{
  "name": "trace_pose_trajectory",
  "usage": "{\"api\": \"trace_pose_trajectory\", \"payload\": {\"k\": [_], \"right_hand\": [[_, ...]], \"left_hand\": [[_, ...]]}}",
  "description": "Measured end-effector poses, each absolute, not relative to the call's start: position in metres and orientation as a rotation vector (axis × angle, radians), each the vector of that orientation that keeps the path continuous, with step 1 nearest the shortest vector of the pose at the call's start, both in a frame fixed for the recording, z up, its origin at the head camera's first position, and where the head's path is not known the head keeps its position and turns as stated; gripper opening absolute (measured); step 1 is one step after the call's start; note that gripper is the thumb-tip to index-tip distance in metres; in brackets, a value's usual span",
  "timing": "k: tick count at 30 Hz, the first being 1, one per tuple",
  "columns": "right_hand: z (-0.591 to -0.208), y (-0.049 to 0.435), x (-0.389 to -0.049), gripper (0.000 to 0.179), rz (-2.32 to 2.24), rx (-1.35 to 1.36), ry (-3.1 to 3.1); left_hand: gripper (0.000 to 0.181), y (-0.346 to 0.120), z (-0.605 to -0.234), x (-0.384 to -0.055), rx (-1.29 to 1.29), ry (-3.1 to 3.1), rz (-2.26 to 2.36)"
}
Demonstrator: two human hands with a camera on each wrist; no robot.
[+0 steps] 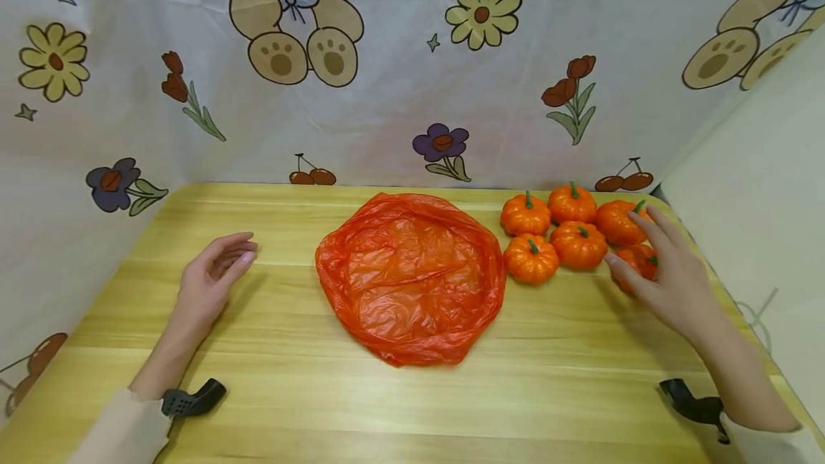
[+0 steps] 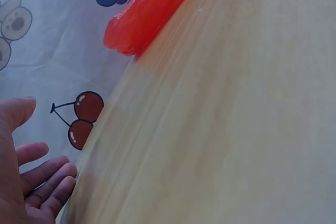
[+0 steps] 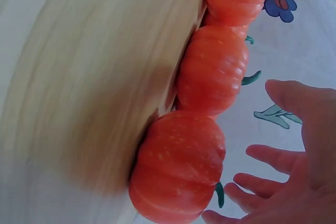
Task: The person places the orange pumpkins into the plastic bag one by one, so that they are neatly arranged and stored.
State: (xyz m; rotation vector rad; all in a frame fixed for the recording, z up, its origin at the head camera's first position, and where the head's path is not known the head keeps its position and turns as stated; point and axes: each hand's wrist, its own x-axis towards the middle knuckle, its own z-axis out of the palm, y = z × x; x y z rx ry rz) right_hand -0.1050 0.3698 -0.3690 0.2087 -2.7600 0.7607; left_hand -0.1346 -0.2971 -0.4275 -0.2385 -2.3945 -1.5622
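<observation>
The empty right hand (image 1: 677,288) is spread beside ribbed orange pumpkins (image 1: 579,248); right of the relaxed, empty left hand (image 1: 209,278) lies a crumpled red plastic bag (image 1: 415,281).

Head view: taken from above and behind the left hand (image 1: 208,278) and right hand (image 1: 673,281); faces forward and down across the table (image 1: 271,335) to the printed cloth (image 1: 387,102); farthest, widest; left wrist view: close, steeply tilted, looking past the left hand's fingers; shares the red bag (image 1: 412,278) with head; right wrist view: close, likewise tilted, looking past the right hand's fingers; shares the pumpkins (image 1: 580,245) with head.
</observation>
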Motion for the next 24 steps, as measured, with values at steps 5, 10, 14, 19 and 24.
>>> {"api": "trace_pose_trajectory", "payload": {"k": [5, 10, 14, 19, 24], "right_hand": [[-0.370, 0.372, -0.106, 0.074, 0.745, 0.204, -2.777], [-0.370, 0.372, -0.108, 0.075, 0.751, 0.211, -2.794], [-0.370, 0.375, -0.109, 0.074, 0.740, 0.195, -2.794], [-0.374, 0.380, -0.110, 0.076, 0.714, 0.175, -2.814], [-0.379, 0.384, -0.109, 0.079, 0.691, 0.155, -2.873]], "left_hand": [[0.040, -0.281, -0.429, -0.147, -0.285, -2.394, -1.609], [0.041, -0.268, -0.428, -0.157, -0.325, -2.394, -1.634], [0.046, -0.257, -0.430, -0.164, -0.359, -2.401, -1.641], [0.049, -0.244, -0.432, -0.172, -0.413, -2.414, -1.661], [0.056, -0.230, -0.431, -0.176, -0.457, -2.455, -1.632]]}}
